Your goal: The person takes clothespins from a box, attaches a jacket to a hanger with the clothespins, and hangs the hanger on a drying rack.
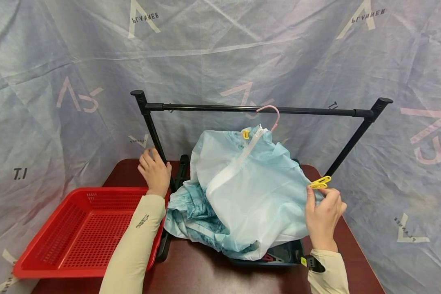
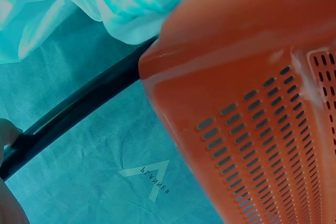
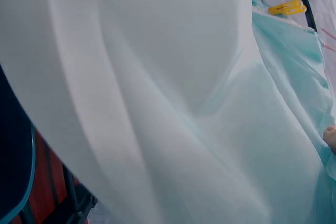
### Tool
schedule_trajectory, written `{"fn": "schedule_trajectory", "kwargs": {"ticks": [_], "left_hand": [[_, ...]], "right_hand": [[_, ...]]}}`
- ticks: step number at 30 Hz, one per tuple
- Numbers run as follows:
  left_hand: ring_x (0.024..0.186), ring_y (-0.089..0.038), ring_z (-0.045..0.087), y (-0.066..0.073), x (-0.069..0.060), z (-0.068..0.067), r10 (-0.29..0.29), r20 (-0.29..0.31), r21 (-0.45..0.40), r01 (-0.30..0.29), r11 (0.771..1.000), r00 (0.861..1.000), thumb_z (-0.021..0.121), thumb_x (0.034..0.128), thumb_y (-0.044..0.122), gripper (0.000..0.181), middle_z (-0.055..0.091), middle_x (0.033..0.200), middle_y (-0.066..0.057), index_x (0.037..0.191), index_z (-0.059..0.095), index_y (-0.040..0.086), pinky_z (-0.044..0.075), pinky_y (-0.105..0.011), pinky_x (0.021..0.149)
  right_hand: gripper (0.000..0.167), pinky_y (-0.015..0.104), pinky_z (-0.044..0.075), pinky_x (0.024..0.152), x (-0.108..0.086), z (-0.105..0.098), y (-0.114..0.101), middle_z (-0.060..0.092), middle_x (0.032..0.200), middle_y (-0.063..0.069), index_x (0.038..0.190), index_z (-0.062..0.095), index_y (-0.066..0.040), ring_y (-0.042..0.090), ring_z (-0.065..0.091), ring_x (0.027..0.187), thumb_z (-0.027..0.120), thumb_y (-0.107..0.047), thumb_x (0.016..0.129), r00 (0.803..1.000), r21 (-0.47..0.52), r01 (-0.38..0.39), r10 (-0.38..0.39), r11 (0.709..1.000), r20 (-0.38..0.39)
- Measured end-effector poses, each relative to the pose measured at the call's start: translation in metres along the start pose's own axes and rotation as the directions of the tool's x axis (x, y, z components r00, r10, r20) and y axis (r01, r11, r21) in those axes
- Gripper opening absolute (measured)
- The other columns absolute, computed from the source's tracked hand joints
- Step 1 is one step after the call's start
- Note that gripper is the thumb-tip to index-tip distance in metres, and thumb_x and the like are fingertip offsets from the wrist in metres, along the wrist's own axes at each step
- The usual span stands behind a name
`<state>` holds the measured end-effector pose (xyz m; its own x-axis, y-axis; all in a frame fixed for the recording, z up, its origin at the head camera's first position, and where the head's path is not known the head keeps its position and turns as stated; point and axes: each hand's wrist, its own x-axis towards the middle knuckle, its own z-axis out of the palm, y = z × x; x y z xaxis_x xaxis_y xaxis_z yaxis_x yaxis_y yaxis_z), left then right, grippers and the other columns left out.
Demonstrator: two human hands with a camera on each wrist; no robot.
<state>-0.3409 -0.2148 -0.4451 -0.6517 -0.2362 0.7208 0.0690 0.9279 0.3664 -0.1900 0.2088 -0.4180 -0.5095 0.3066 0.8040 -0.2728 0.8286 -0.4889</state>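
A thin light blue jacket (image 1: 257, 183) with a white front band hangs from a pink hanger (image 1: 275, 114) on the black rack (image 1: 213, 108). My left hand (image 1: 155, 171) grips the rack's left upright; in the left wrist view fingers lie on both sides of the black post (image 2: 100, 90). At the jacket's right edge, my right hand (image 1: 325, 212) pinches the fabric, its thumb against a yellow clothespin (image 1: 319, 182). Another yellow clothespin (image 1: 245, 134) sits near the collar, also visible in the right wrist view. Fabric hides most of the hanger.
A red perforated basket (image 1: 84, 232) stands at the left of the brown table (image 1: 191, 269). Under the jacket is a dark bin (image 1: 292, 253) with small items, mostly covered. A grey printed sheet (image 1: 213, 49) hangs behind the rack.
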Motion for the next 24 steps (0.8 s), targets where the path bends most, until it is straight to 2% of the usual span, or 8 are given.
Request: {"fn": "schedule_trajectory", "kwargs": {"ticks": [24], "left_hand": [[0.122,-0.046,0.035,-0.0007,-0.0001,0.0006,-0.005,-0.002,-0.01,0.005,1.0,1.0,0.072,0.0901,0.013,0.06,0.038,0.134,-0.031,0.135,0.039,-0.007,0.032,-0.06,0.087]], "right_hand": [[0.031,0.049,0.018,0.076,0.0102,0.0064,-0.0076,0.049,0.093,0.028,0.103,0.045,0.009,0.044,0.045,0.082,0.068,-0.009,0.094,0.999,0.008,-0.038,0.038,0.999,-0.006]]}}
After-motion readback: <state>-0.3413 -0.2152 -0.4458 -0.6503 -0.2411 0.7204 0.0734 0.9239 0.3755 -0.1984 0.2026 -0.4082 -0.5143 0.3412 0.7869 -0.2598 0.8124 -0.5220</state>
